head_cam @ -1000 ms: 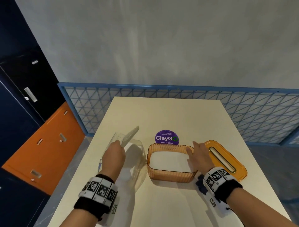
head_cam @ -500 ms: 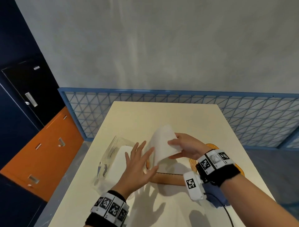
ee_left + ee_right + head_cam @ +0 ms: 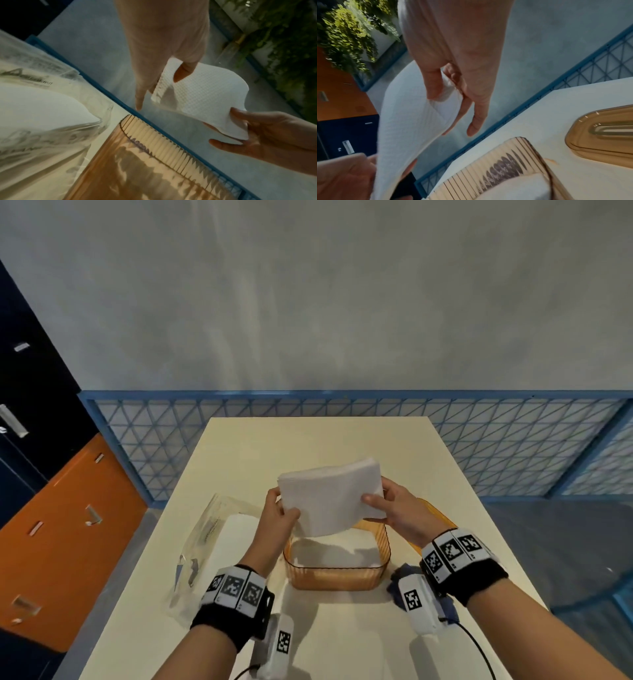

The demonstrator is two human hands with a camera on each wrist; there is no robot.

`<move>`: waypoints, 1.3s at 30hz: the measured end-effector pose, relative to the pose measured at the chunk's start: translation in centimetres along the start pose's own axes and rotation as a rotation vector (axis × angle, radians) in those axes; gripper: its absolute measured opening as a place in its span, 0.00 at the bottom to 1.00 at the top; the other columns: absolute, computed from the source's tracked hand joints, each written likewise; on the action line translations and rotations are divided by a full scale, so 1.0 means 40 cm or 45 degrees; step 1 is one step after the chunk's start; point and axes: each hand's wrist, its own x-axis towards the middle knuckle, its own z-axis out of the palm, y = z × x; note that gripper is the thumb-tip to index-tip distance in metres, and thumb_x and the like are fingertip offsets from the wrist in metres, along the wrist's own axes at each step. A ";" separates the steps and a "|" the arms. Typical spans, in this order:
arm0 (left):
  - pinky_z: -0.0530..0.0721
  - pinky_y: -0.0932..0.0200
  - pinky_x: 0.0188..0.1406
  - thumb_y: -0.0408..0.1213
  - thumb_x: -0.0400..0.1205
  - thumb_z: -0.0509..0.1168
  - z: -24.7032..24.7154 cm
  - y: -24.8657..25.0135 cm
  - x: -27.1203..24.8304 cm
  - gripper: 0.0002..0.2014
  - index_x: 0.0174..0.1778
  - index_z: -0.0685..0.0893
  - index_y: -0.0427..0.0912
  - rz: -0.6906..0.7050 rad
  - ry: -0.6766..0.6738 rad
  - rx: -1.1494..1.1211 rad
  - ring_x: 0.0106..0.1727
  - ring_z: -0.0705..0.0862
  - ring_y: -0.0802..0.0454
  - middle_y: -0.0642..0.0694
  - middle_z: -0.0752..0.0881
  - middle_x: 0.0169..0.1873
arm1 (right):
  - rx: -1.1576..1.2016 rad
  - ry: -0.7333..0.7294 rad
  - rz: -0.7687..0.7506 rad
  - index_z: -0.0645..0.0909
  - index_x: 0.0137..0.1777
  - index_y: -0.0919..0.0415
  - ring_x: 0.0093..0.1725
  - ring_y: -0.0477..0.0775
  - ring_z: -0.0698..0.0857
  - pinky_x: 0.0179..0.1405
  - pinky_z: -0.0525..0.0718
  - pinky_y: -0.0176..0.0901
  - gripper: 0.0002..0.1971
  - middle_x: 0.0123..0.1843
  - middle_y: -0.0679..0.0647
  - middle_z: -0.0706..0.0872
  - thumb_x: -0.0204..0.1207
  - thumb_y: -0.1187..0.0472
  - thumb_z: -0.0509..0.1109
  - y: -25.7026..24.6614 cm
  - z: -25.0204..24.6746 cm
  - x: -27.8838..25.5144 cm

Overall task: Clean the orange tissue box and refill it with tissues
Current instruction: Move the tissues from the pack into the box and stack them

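A white stack of tissues (image 3: pixel 330 496) hangs bowed above the orange tissue box (image 3: pixel 337 571), which stands uncovered on the cream table (image 3: pixel 342 645). My left hand (image 3: pixel 279 513) grips the stack's left end and my right hand (image 3: pixel 390 508) grips its right end, thumbs on the near face. In the left wrist view the tissues (image 3: pixel 204 100) are pinched at both ends over the ribbed box wall (image 3: pixel 163 142). In the right wrist view the tissues (image 3: pixel 412 128) curve down past the box (image 3: pixel 501 162). Some white tissue lies in the box bottom.
The orange lid (image 3: pixel 604 135) with its slot lies to the right of the box, partly behind my right wrist in the head view. A clear plastic wrapper (image 3: pixel 205 546) with more tissues lies at the left. A blue cloth (image 3: pixel 397 580) sits by my right wrist. A blue mesh fence (image 3: pixel 496 446) borders the far table edge.
My right hand lifted the tissue stack up from the left side. My left hand, open a moment ago, now grips the stack's left end, and the stack is centred over the box.
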 end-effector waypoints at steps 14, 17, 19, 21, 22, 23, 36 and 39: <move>0.84 0.46 0.55 0.27 0.78 0.56 0.020 -0.105 -0.003 0.18 0.62 0.64 0.48 0.002 0.052 0.635 0.54 0.81 0.42 0.41 0.79 0.54 | -0.330 0.239 0.220 0.76 0.62 0.56 0.60 0.60 0.84 0.64 0.82 0.61 0.16 0.60 0.59 0.85 0.76 0.69 0.68 0.167 0.011 0.036; 0.82 0.40 0.60 0.31 0.80 0.56 0.025 -0.099 0.006 0.19 0.65 0.63 0.49 -0.017 0.042 0.690 0.56 0.81 0.39 0.43 0.80 0.55 | -0.385 0.272 0.215 0.77 0.64 0.59 0.60 0.61 0.83 0.64 0.81 0.61 0.16 0.61 0.59 0.85 0.77 0.69 0.66 0.167 0.008 0.048; 0.80 0.40 0.62 0.33 0.82 0.58 0.026 -0.090 0.011 0.18 0.66 0.64 0.48 0.013 0.099 0.644 0.56 0.82 0.40 0.44 0.81 0.54 | -0.394 0.297 0.209 0.77 0.67 0.63 0.62 0.61 0.83 0.65 0.81 0.59 0.18 0.63 0.60 0.85 0.77 0.68 0.67 0.160 0.000 0.055; 0.77 0.42 0.64 0.34 0.82 0.59 0.026 -0.083 0.022 0.20 0.70 0.64 0.47 0.027 0.166 0.661 0.54 0.83 0.42 0.46 0.83 0.52 | -0.403 0.301 0.222 0.77 0.68 0.66 0.62 0.60 0.83 0.65 0.81 0.55 0.19 0.64 0.60 0.84 0.77 0.68 0.67 0.155 -0.007 0.060; 0.75 0.46 0.64 0.34 0.83 0.59 0.027 -0.081 0.027 0.22 0.72 0.62 0.48 0.008 0.182 0.732 0.52 0.83 0.43 0.47 0.83 0.49 | -0.436 0.294 0.242 0.77 0.68 0.66 0.61 0.60 0.83 0.64 0.81 0.52 0.18 0.64 0.60 0.84 0.77 0.68 0.68 0.153 -0.008 0.061; 0.71 0.48 0.63 0.34 0.83 0.59 0.030 -0.080 0.032 0.25 0.75 0.60 0.48 -0.023 0.184 0.844 0.49 0.81 0.45 0.48 0.83 0.46 | -0.495 0.288 0.264 0.77 0.67 0.67 0.60 0.59 0.83 0.62 0.82 0.50 0.18 0.63 0.60 0.84 0.77 0.67 0.68 0.154 -0.008 0.063; 0.69 0.43 0.66 0.30 0.81 0.59 0.072 -0.087 0.049 0.31 0.80 0.56 0.44 0.010 0.098 1.862 0.69 0.71 0.43 0.44 0.76 0.65 | -1.529 0.252 0.153 0.70 0.69 0.66 0.63 0.59 0.81 0.56 0.79 0.42 0.18 0.67 0.62 0.78 0.80 0.70 0.60 0.158 0.059 0.052; 0.67 0.44 0.64 0.29 0.79 0.61 0.068 -0.082 0.037 0.22 0.70 0.72 0.47 0.236 0.045 2.016 0.70 0.69 0.45 0.46 0.72 0.67 | -1.687 0.222 -0.157 0.65 0.74 0.59 0.64 0.57 0.77 0.52 0.79 0.41 0.24 0.70 0.58 0.70 0.78 0.70 0.63 0.172 0.057 0.038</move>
